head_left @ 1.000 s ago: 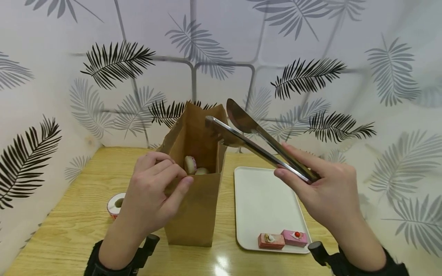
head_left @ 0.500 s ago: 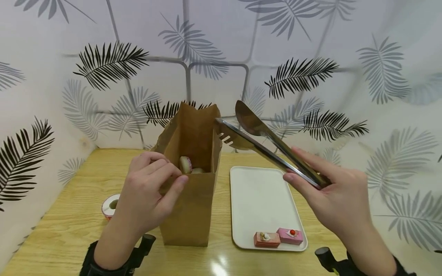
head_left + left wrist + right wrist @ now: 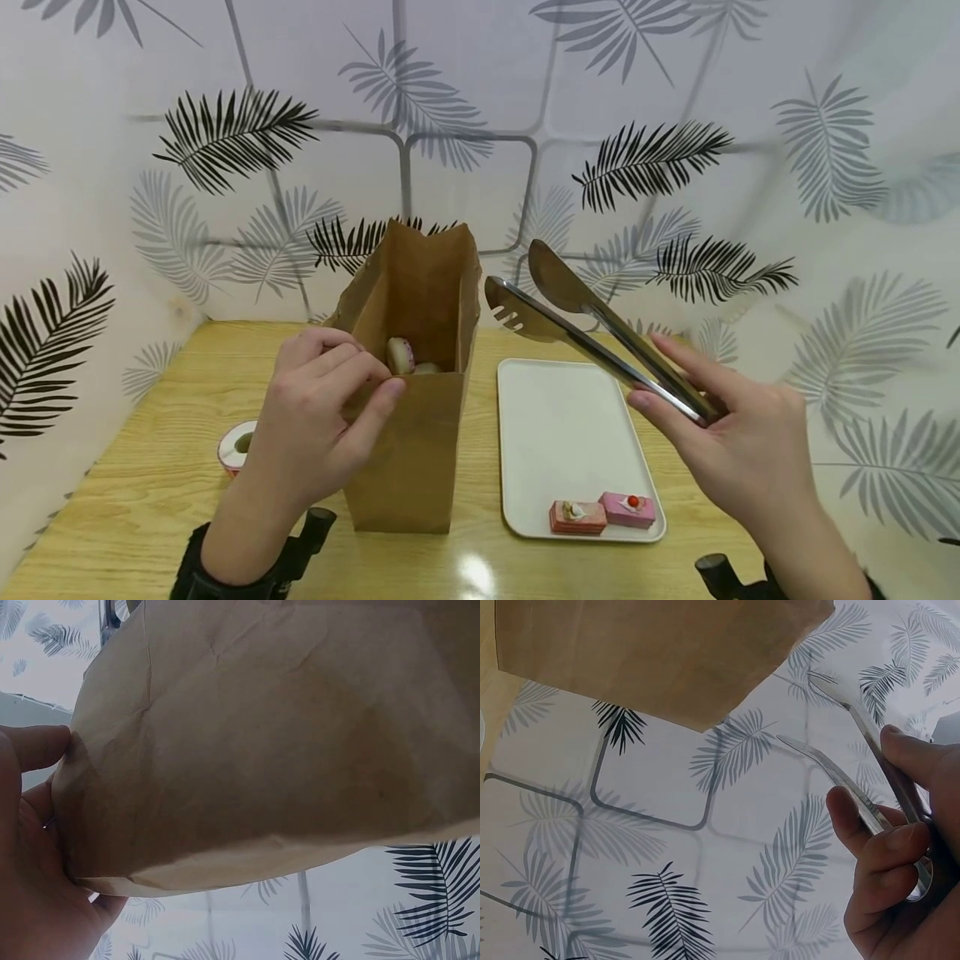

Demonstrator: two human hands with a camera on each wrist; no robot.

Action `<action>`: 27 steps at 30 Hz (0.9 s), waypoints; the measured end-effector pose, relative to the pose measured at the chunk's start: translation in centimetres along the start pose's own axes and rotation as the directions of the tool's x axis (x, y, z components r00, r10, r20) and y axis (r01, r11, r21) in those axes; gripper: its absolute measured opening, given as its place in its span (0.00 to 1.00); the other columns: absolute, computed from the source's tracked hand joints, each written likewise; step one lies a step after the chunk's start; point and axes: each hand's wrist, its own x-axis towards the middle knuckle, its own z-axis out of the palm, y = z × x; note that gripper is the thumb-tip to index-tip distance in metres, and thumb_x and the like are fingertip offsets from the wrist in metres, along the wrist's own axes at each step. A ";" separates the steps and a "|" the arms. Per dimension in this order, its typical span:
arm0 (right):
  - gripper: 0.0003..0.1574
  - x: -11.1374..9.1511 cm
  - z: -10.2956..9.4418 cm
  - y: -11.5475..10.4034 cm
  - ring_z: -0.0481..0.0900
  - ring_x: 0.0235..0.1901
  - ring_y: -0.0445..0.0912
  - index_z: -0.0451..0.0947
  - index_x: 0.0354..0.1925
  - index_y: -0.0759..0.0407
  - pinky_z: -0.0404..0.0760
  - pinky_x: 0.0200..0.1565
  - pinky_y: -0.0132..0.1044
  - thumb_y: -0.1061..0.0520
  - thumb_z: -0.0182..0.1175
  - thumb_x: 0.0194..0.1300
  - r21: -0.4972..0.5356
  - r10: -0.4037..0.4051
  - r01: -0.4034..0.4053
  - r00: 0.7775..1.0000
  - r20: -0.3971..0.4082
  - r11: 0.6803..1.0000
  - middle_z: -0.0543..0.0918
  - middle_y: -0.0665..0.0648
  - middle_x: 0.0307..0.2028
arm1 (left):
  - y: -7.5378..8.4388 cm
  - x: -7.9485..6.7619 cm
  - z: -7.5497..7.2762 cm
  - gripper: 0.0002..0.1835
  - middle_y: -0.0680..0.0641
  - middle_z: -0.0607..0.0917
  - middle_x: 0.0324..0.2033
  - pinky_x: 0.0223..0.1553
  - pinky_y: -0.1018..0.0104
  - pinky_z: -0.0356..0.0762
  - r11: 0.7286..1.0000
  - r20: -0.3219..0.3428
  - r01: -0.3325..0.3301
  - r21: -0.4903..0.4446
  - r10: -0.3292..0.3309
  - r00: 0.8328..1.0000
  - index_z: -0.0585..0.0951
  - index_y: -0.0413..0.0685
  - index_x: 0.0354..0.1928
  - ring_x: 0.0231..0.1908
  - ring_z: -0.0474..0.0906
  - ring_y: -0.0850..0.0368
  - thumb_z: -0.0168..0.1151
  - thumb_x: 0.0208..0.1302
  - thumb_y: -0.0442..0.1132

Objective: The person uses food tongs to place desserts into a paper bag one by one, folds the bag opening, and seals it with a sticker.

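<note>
A brown paper bag [image 3: 408, 458] stands upright with its mouth open. My left hand [image 3: 318, 408] pinches the near left part of its rim; in the left wrist view the thumb and fingers [image 3: 45, 746] lie at the paper's edge. Inside the bag sits a pale round pastry [image 3: 401, 356] with purplish specks, and part of a second one [image 3: 427, 367] shows beside it. My right hand [image 3: 738, 433] grips metal serving tongs [image 3: 600, 342] by the handles. Their spoon and fork ends are apart, with nothing between them, right of the bag above the tray.
A white tray [image 3: 570, 433] lies right of the bag. Two small cake slices, one salmon-pink [image 3: 577, 517] and one brighter pink with a red topping [image 3: 628, 509], sit near its front edge. A roll of labels or tape [image 3: 237, 446] is partly behind my left forearm. Leaf-patterned cloth surrounds the wooden table.
My right hand has drawn the tongs right and slightly down, away from the bag's mouth. The left hand keeps its hold on the rim, and the view has shifted slightly.
</note>
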 end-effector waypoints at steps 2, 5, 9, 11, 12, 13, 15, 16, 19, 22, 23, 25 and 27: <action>0.38 -0.2 0.0 0.1 0.52 0.12 0.26 0.88 0.56 0.52 0.48 0.16 0.27 0.53 0.85 0.43 -0.003 -0.004 0.004 1.000 -0.007 1.000 0.62 0.40 0.11 | 0.0 0.0 0.0 0.12 0.51 0.84 0.23 0.49 0.51 0.69 1.000 0.001 0.001 0.000 -0.001 1.000 0.83 0.48 0.26 0.41 0.76 0.48 0.64 0.68 0.43; 0.37 -0.5 0.0 0.4 0.54 0.12 0.25 0.89 0.55 0.52 0.50 0.16 0.26 0.53 0.85 0.44 0.005 0.001 -0.001 1.000 -0.015 1.000 0.69 0.43 0.11 | 0.0 0.0 0.0 0.12 0.51 0.84 0.23 0.49 0.51 0.69 1.000 0.000 0.002 0.000 -0.002 1.000 0.83 0.48 0.26 0.41 0.76 0.48 0.64 0.68 0.43; 0.36 -1.3 0.0 0.7 0.58 0.12 0.25 0.89 0.54 0.54 0.54 0.15 0.25 0.56 0.85 0.42 0.018 0.024 -0.023 1.000 -0.010 1.000 0.81 0.49 0.15 | 0.0 0.0 0.0 0.12 0.51 0.84 0.23 0.50 0.50 0.69 1.000 0.001 0.001 0.003 -0.001 1.000 0.82 0.49 0.26 0.41 0.76 0.48 0.64 0.68 0.43; 0.37 -1.7 0.0 0.9 0.58 0.12 0.24 0.90 0.53 0.54 0.54 0.15 0.24 0.58 0.85 0.40 0.022 0.038 -0.038 0.999 -0.008 0.999 0.83 0.49 0.17 | 0.0 0.0 0.0 0.12 0.51 0.84 0.23 0.50 0.51 0.69 1.000 0.001 -0.002 0.005 0.002 1.000 0.82 0.49 0.26 0.41 0.77 0.48 0.64 0.68 0.43; 0.37 -1.9 0.0 1.0 0.57 0.12 0.24 0.90 0.53 0.54 0.54 0.15 0.24 0.58 0.85 0.40 0.018 0.047 -0.047 0.999 -0.004 0.999 0.80 0.47 0.15 | 0.0 0.0 0.0 0.12 0.51 0.84 0.23 0.50 0.51 0.69 1.000 0.001 -0.003 0.006 0.003 1.000 0.82 0.49 0.26 0.41 0.77 0.48 0.64 0.68 0.43; 0.36 -2.1 0.1 1.1 0.55 0.13 0.24 0.90 0.53 0.54 0.53 0.15 0.24 0.58 0.85 0.40 0.017 0.053 -0.053 0.999 -0.003 0.998 0.75 0.44 0.13 | 0.0 0.0 0.1 0.12 0.51 0.84 0.23 0.50 0.51 0.69 1.000 0.001 -0.005 0.007 0.005 1.000 0.82 0.49 0.26 0.41 0.77 0.48 0.64 0.68 0.43; 0.37 -2.5 0.1 1.4 0.53 0.13 0.24 0.90 0.53 0.54 0.52 0.15 0.25 0.59 0.85 0.39 0.014 0.065 -0.065 0.998 0.000 0.998 0.72 0.42 0.13 | 0.1 0.0 0.1 0.12 0.51 0.84 0.23 0.50 0.51 0.69 1.000 0.002 -0.006 0.009 0.006 1.000 0.82 0.49 0.26 0.41 0.77 0.48 0.64 0.68 0.43; 0.37 -2.6 0.2 1.5 0.52 0.13 0.24 0.90 0.53 0.54 0.52 0.15 0.25 0.59 0.85 0.39 0.014 0.069 -0.069 0.998 0.001 0.998 0.73 0.42 0.13 | 0.1 0.0 0.1 0.12 0.51 0.84 0.23 0.50 0.51 0.69 1.000 0.002 -0.006 0.009 0.006 1.000 0.82 0.48 0.26 0.41 0.77 0.48 0.64 0.68 0.43; 0.37 -3.0 0.2 1.8 0.51 0.13 0.23 0.90 0.53 0.53 0.51 0.15 0.26 0.58 0.85 0.40 -0.001 0.072 -0.072 0.997 0.011 0.997 0.68 0.40 0.11 | 0.1 -0.1 0.0 0.12 0.51 0.84 0.23 0.50 0.51 0.69 1.000 0.003 -0.005 0.011 0.005 1.000 0.82 0.49 0.25 0.41 0.77 0.48 0.64 0.68 0.43; 0.36 -3.3 0.2 1.9 0.52 0.13 0.24 0.90 0.53 0.52 0.52 0.16 0.26 0.57 0.85 0.40 -0.014 0.072 -0.072 0.997 0.014 0.997 0.69 0.41 0.12 | 0.1 -0.1 0.0 0.12 0.51 0.84 0.23 0.50 0.51 0.69 1.000 0.002 -0.005 0.010 0.005 1.000 0.82 0.49 0.25 0.41 0.77 0.48 0.64 0.67 0.43; 0.36 -3.5 0.2 1.9 0.53 0.13 0.24 0.90 0.53 0.52 0.53 0.16 0.26 0.56 0.85 0.40 -0.018 0.074 -0.074 0.997 0.015 0.997 0.71 0.41 0.13 | 0.1 -0.1 0.0 0.12 0.51 0.84 0.23 0.50 0.51 0.69 1.000 0.002 -0.005 0.010 0.005 1.000 0.82 0.49 0.25 0.41 0.77 0.48 0.64 0.67 0.43; 0.36 -3.7 0.2 1.9 0.53 0.13 0.24 0.90 0.53 0.51 0.54 0.17 0.26 0.56 0.85 0.40 -0.025 0.079 -0.078 0.997 0.019 0.997 0.75 0.42 0.15 | 0.1 -0.2 0.0 0.12 0.51 0.84 0.23 0.50 0.50 0.69 1.000 0.001 -0.006 0.010 0.006 1.000 0.82 0.49 0.25 0.41 0.77 0.48 0.64 0.67 0.43; 0.36 -3.9 0.2 1.9 0.52 0.13 0.24 0.90 0.53 0.50 0.53 0.17 0.26 0.56 0.85 0.40 -0.029 0.086 -0.085 0.996 0.025 0.996 0.77 0.43 0.16 | 0.1 -0.2 0.0 0.12 0.51 0.84 0.23 0.50 0.50 0.69 1.000 -0.001 -0.008 0.011 0.008 1.000 0.82 0.49 0.25 0.41 0.77 0.48 0.64 0.67 0.43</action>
